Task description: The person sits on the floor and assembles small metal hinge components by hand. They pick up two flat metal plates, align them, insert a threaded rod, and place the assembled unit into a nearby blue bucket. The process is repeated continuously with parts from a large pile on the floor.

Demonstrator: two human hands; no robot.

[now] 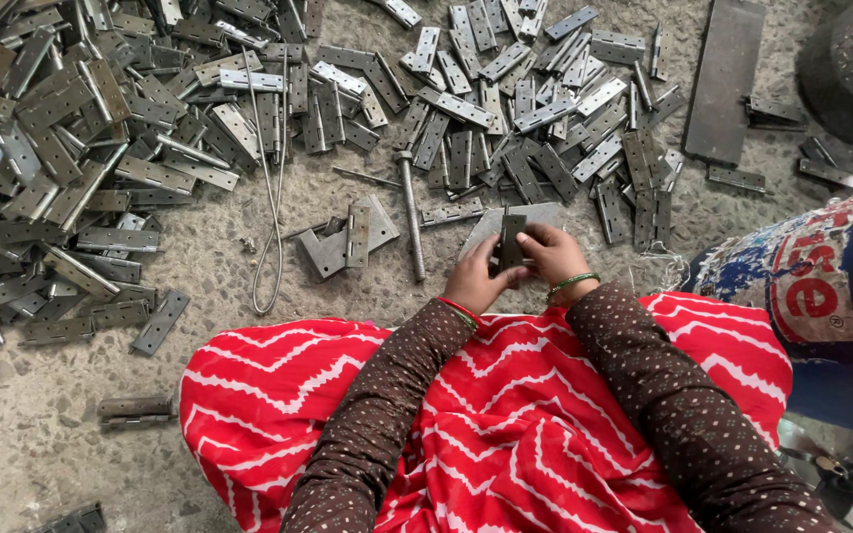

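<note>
Gripping a small grey metal hinge (511, 240) between them, the left hand (476, 279) and right hand (552, 254) meet just above the red-clad lap, fingers clenched on its long edges. It looks stiff, fairly light and hard-edged, best pinched along the sides; both forearms angle inward, wrists bent toward the far heap of hinges (505, 118).

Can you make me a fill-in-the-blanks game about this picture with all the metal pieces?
1. Both hands, the left hand and the right hand, hold one metal ____ between them.
2. The cloth over the person's lap is white and ____.
3. The heaps of hinges lie on the ____.
4. A long metal ____ lies just left of the hands, beside the flat plate.

Missing words: hinge; red; floor; rod
</note>
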